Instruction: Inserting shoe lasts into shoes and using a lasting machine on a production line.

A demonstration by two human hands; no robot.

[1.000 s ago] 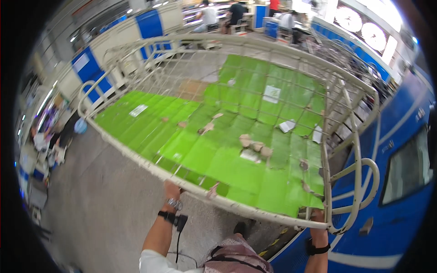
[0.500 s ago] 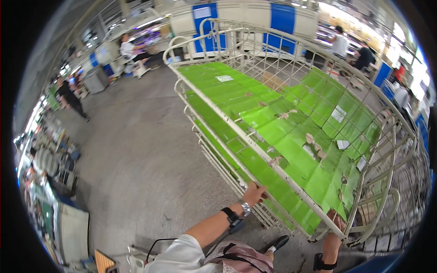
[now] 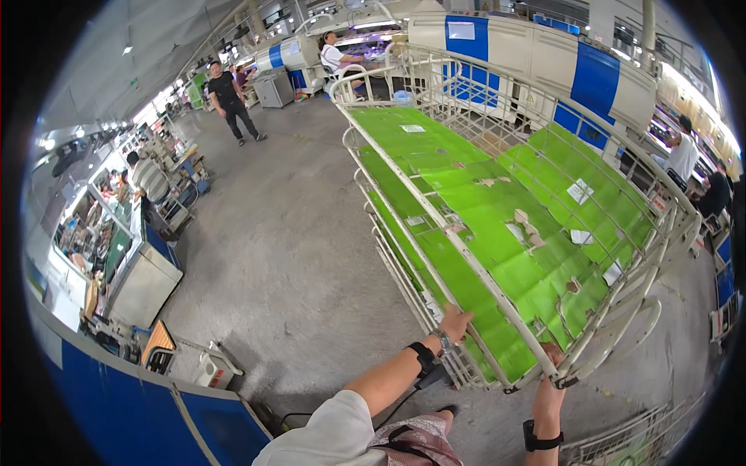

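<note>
A cream metal rack cart (image 3: 482, 273) with tiered rails and wire-mesh sides stands in front of me to the right. Torn green sheeting (image 3: 466, 186) lines its shelves, with bare brown patches and white labels on it. My left hand (image 3: 457, 321) is closed round a side rail close to the cart's near end. At the near corner, my right hand (image 3: 552, 358) grips the frame; the rail hides part of its fingers. A dark band sits on each of my wrists, with a metal watch on the left.
A blue cabinet (image 3: 101, 388) fills the lower left, near a small stool-like frame with a wooden top (image 3: 159, 344). A person in black (image 3: 228, 101) stands on the grey floor (image 3: 287, 233) ahead left. Long cream-and-blue machines (image 3: 536, 58) line the back; wire racks (image 3: 637, 439) lie lower right.
My view has swung to the left, and the cart has turned along with me. The blue cabinet has come into sight at lower left. Both hands keep their hold on the cart.
</note>
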